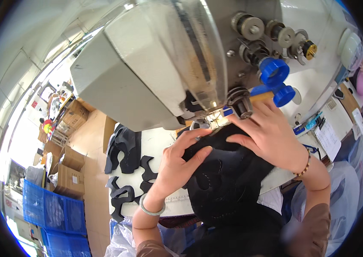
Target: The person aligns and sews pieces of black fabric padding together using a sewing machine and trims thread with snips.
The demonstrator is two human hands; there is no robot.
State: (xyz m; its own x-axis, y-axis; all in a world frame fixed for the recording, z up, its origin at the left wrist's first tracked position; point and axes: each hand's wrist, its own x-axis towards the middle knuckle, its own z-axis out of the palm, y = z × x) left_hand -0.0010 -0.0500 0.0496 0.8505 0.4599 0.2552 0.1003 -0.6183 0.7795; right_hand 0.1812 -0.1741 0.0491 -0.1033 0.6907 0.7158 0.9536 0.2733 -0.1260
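A large black fabric piece (pixel 228 184) lies on the white sewing table (pixel 158 145) under the head of a grey industrial sewing machine (pixel 143 68). My left hand (pixel 179 160) presses flat on its left side, fingers spread toward the needle area (pixel 200 124). On the upper right part of the fabric rests my right hand (pixel 267 132), fingers pointing left toward the needle. Both hands hold the fabric down beside the presser foot. The needle itself is mostly hidden by the machine head.
Several black cut fabric shapes (pixel 125 171) lie on the table's left side. Blue knobs (pixel 275 73) stick out of the machine at right. Papers (pixel 329 139) lie at the far right. Cardboard boxes (pixel 68 171) and blue crates (pixel 53 212) stand on the floor at left.
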